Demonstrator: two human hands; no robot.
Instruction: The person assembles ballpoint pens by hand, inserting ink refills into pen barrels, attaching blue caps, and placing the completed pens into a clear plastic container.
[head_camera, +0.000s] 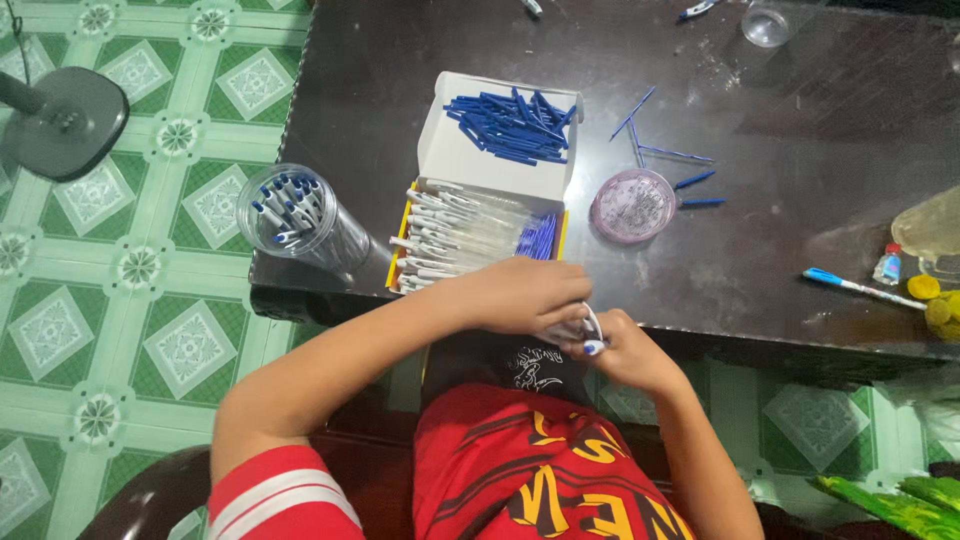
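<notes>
Both hands meet at the bench (800, 290) edge — left hand (525, 295) clenched over a clear pen barrel (572, 330), right hand (625, 350) pinching its blue-tipped end. The pen lies roughly crosswise between them; the box (480, 240) of barrels sits just beyond the left hand.

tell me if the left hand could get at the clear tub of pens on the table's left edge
Probably yes. The left hand is at the table's near edge, holding a pen with the right hand; nothing stands between it and the clear tub.
</notes>
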